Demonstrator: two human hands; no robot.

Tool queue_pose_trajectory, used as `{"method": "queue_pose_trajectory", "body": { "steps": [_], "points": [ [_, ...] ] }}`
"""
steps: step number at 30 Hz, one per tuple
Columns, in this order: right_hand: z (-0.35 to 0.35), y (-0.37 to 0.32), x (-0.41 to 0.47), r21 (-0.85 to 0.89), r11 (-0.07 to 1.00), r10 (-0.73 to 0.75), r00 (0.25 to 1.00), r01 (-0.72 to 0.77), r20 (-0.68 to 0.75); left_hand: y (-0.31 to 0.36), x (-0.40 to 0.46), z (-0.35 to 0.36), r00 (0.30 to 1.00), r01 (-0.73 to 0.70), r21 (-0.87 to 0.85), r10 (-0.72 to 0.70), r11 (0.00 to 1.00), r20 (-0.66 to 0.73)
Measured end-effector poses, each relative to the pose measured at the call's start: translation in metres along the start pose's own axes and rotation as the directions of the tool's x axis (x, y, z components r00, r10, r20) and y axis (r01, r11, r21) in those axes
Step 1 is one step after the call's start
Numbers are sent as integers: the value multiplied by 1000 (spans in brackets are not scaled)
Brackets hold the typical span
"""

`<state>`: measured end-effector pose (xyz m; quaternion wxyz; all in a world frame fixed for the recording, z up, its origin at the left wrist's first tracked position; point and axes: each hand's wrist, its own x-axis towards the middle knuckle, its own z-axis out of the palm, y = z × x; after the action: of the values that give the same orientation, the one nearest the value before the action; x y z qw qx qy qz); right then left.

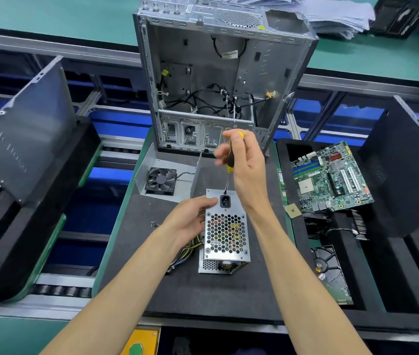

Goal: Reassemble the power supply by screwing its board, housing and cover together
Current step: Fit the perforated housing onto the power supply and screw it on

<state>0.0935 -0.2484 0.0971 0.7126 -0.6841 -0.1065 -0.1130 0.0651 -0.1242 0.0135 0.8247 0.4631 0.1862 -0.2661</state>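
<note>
The silver power supply [225,231] stands on end on the black foam mat [177,290], its honeycomb grille and black mains socket facing up. My left hand [190,222] grips its left side. My right hand [244,165] holds a yellow-and-black screwdriver [229,165] upright, the tip resting at the top edge of the socket. The supply's cable bundle [185,252] trails out to the left under my left wrist. A few loose screws [154,223] lie on the mat to the left.
An open silver PC case [218,80] stands behind the mat. A metal cover with a black fan [161,180] lies left of the screwdriver. A green motherboard [331,178], a CPU [293,210] and a hard drive [331,272] sit on the right tray. Black side panels [31,129] lean at both sides.
</note>
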Motion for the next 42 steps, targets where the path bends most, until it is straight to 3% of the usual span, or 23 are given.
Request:
{"method": "queue_pose_trajectory", "body": {
  "steps": [2,5,7,9,11,13,15,16,19,26,29,32,33,35,38,40,42],
  "points": [
    [4,0,-2,10,1000,2,999,-2,-44,0,-2,0,1000,-6,32,5,999,8],
    [6,-6,4,259,965,86,981,-39,-172,1,-6,-7,999,-11,84,7,996,45],
    [4,-10,11,486,871,193,961,-74,-200,4,-10,-19,999,-36,125,32,992,28],
    [1,-7,16,703,698,335,929,-133,-157,9,-11,-39,983,-109,253,143,961,-117],
    [-1,2,13,838,512,451,890,-189,-75,10,-13,-67,884,-167,503,354,848,-305],
    [-2,16,6,916,334,515,857,-222,20,7,-17,-98,768,-64,782,531,621,-359],
    [-1,29,-2,952,194,542,835,-238,98,-2,-22,-121,744,78,907,582,413,-329],
    [-1,35,-6,959,150,550,827,-240,121,-8,-24,-129,753,109,926,579,361,-314],
    [-2,46,-12,968,98,556,820,-231,139,-20,-22,-139,762,99,952,593,291,-261],
    [-9,47,-13,973,112,541,834,-201,110,-25,-9,-139,762,78,996,642,34,-81],
    [-14,43,-14,975,124,532,842,-182,90,-24,-7,-138,770,88,996,634,-6,-64],
    [-20,37,-14,978,138,520,852,-155,61,-17,-13,-129,755,41,998,653,36,-55],
    [-22,34,-14,978,155,514,857,-139,41,-13,-17,-120,742,-17,994,667,107,-59],
    [-27,27,-13,978,183,498,867,-102,-3,-1,-27,-93,744,-199,913,662,355,-95],
    [-32,16,-13,980,192,464,885,-51,-45,17,-46,-39,836,-448,516,547,730,-48],
    [-33,10,-14,980,195,441,896,-34,-57,25,-55,-10,867,-487,278,497,828,38],
    [-34,3,-15,975,220,424,903,-24,-73,29,-59,10,883,-470,169,462,867,84]
  ]
}}
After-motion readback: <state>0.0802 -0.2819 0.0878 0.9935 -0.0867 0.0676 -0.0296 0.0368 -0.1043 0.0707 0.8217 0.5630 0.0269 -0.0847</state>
